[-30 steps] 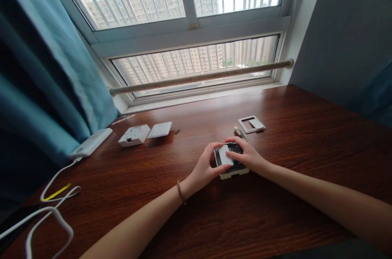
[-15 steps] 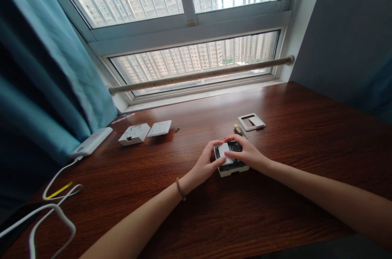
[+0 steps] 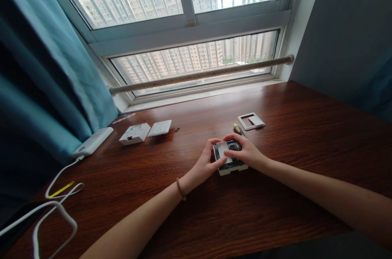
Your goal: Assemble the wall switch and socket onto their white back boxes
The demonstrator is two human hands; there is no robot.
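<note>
A wall switch point(image 3: 234, 162) with a black body sits on a pale mounting box point(image 3: 233, 170) on the table. A white rocker plate point(image 3: 222, 149) covers the left part of its face; the right part shows bare black workings. My left hand point(image 3: 204, 160) is closed around the switch's left side, thumb at the near edge of the rocker plate. From the right, my right hand point(image 3: 243, 151) grips the switch, its thumb reaching across onto the plate and its fingers at the far edge. Just behind my right hand lies a screwdriver with a yellow and dark handle point(image 3: 238, 129), partly hidden.
A white switch frame point(image 3: 245, 127) with a loose white rocker point(image 3: 256, 121) lies at the back right. Left of centre are a white box point(image 3: 134, 134), a socket faceplate point(image 3: 160, 128) and small screws point(image 3: 177, 129). A white power bank point(image 3: 93, 141) with a cable point(image 3: 58, 171) lies by the curtain point(image 3: 61, 67).
The view has shifted very slightly. Both hands keep the same hold on the switch, with no clear movement of the parts.
</note>
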